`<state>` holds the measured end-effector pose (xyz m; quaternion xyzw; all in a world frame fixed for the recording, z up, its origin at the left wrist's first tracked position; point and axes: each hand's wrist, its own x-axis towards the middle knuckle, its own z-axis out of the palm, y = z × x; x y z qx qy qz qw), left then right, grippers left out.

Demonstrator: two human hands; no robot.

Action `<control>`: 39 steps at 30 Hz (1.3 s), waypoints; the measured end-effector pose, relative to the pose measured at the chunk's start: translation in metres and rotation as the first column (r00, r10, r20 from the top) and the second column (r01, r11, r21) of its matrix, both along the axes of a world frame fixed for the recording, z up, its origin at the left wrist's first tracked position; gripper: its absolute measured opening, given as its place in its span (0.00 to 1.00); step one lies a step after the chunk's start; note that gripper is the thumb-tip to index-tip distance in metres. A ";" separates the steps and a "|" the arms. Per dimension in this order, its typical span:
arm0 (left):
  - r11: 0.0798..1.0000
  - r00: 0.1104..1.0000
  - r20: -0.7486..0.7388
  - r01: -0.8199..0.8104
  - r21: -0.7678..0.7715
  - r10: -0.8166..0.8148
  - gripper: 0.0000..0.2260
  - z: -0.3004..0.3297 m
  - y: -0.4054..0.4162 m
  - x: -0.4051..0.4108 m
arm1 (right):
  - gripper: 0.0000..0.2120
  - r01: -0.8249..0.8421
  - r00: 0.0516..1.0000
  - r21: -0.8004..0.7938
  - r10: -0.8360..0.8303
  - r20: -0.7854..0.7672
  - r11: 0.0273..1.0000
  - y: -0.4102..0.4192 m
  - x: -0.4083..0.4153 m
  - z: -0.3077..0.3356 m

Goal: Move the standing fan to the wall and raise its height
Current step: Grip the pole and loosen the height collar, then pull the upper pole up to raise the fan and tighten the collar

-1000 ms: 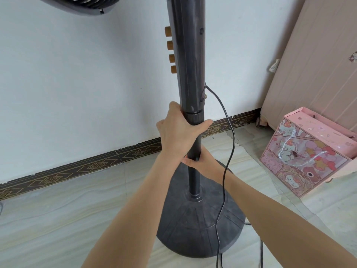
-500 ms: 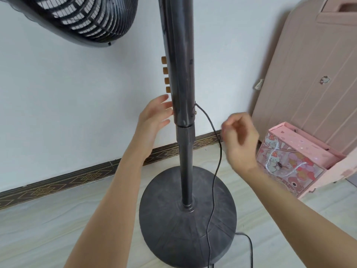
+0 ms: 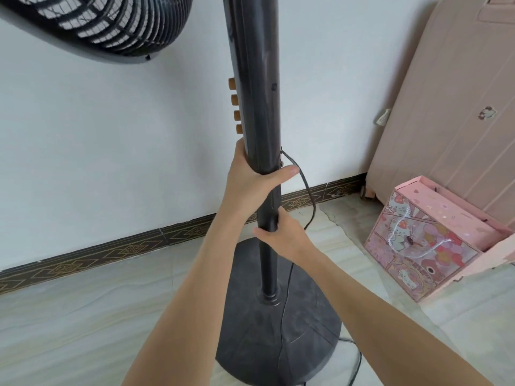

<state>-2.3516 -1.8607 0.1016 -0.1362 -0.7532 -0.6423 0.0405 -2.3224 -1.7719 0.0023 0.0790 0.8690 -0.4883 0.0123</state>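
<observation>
A black standing fan stands close to the white wall. Its thick upper pole carries several orange buttons on its left side, and the fan's grille shows at the top left. My left hand is wrapped around the bottom end of the thick upper pole. Just below it, my right hand grips the thinner lower pole at its collar. The round base rests flat on the floor. A black cord hangs from the pole's right side down over the base.
A pink cartoon gift bag stands on the floor to the right, against a pink panelled cabinet. A dark patterned skirting runs along the foot of the wall. The floor is pale marbled tile.
Both hands were off the pole half a second ago; now both have closed on it again, left on the upper pole, right just below. The view has shifted slightly downward.
</observation>
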 end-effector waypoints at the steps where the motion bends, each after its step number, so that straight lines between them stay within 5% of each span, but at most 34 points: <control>1: 1.000 1.000 0.016 -0.015 0.013 0.015 0.32 0.000 0.001 -0.001 | 0.14 -0.001 1.000 -0.014 0.001 0.009 1.000 0.002 -0.003 0.002; 12: 0.996 0.985 0.156 -0.084 0.016 0.080 0.25 0.024 0.006 0.003 | 0.10 0.044 0.982 -0.051 -0.033 0.187 0.998 -0.001 -0.010 0.019; 31: 0.999 0.998 0.045 0.051 0.019 -0.052 0.22 0.142 -0.017 -0.012 | 0.07 0.014 0.957 -0.074 0.008 0.290 0.997 -0.011 -0.016 0.032; 34: 0.999 0.998 0.046 0.050 0.011 -0.050 0.21 0.143 -0.017 -0.011 | 0.21 -0.185 0.917 -0.072 0.198 0.347 0.980 0.001 -0.015 0.048; 36: 0.998 0.997 0.049 0.059 0.024 -0.060 0.20 0.142 -0.015 -0.011 | 0.37 -0.279 0.871 -0.223 0.344 0.352 0.934 0.015 -0.011 0.068; 39: 0.996 0.996 0.051 0.066 0.051 -0.069 0.21 0.142 -0.012 -0.010 | 0.48 -0.297 0.876 -0.424 0.421 0.237 0.855 0.027 -0.008 0.100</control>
